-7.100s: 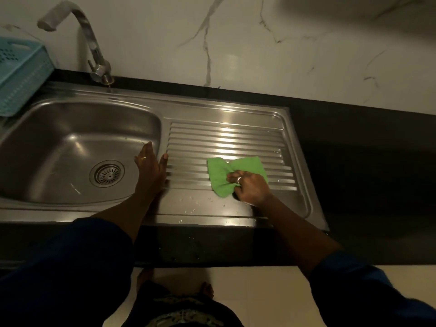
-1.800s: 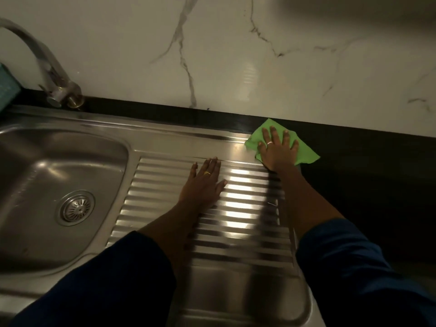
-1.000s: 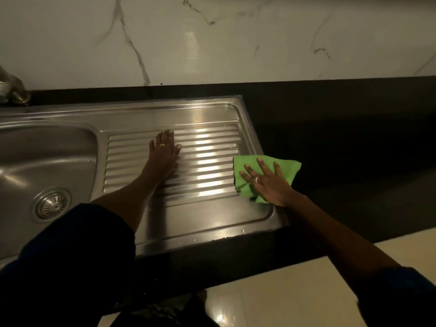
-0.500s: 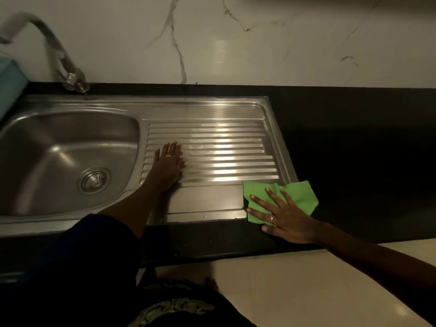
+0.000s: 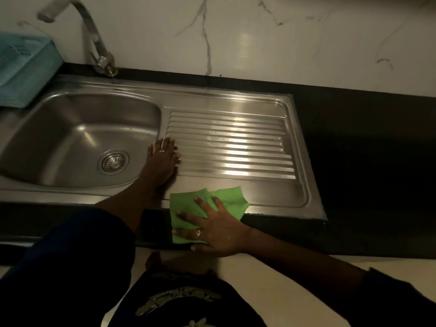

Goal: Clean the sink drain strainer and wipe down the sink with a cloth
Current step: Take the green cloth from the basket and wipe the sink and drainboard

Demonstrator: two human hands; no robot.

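A steel sink (image 5: 70,138) with a ribbed drainboard (image 5: 231,147) is set in a black counter. The round drain strainer (image 5: 114,161) sits in the basin floor. A green cloth (image 5: 226,197) lies over the sink's front rim and the counter edge. My right hand (image 5: 212,230) presses flat on the cloth with its fingers spread. My left hand (image 5: 162,159) rests flat on the steel between the basin and the drainboard.
A curved tap (image 5: 94,43) stands behind the basin. A light blue plastic basket (image 5: 21,72) stands at the far left. The black counter (image 5: 365,161) runs to the right, with a marble wall behind. Pale floor lies below the counter edge.
My right hand has slid the green cloth leftward along the front edge of the sink, from its right corner towards the middle. My left hand has stayed flat beside the basin.
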